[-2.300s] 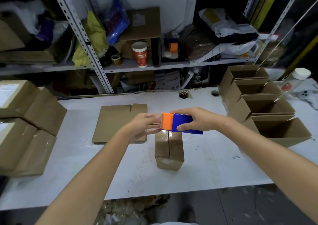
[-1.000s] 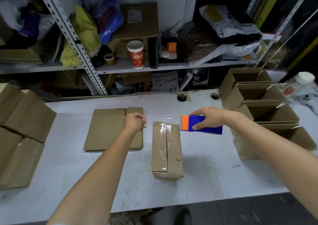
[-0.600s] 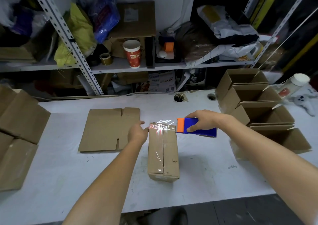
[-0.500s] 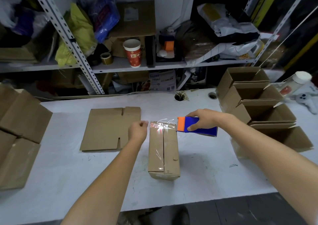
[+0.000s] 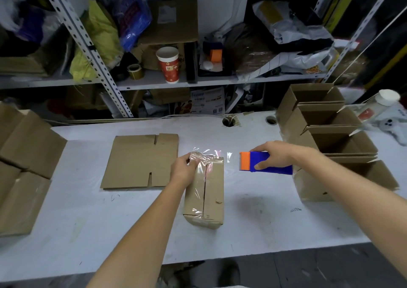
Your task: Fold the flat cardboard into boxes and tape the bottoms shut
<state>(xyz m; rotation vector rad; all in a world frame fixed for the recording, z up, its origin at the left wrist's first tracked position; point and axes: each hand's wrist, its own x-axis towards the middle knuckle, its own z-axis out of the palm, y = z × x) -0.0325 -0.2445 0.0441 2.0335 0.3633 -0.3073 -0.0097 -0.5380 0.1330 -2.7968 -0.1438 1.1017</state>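
Dispenser (image 5: pixel 265 163) now clear of box (image 5: pixel 204 190)

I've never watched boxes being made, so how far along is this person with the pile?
Done: four open brown cardboard boxes stand in a row at the right. In hand: the left hand presses clear tape onto the far end of the small brown box lying bottom up, while the right hand holds the blue and orange tape dispenser clear of it. Left: the flat brown cardboard sheet is not yet folded.
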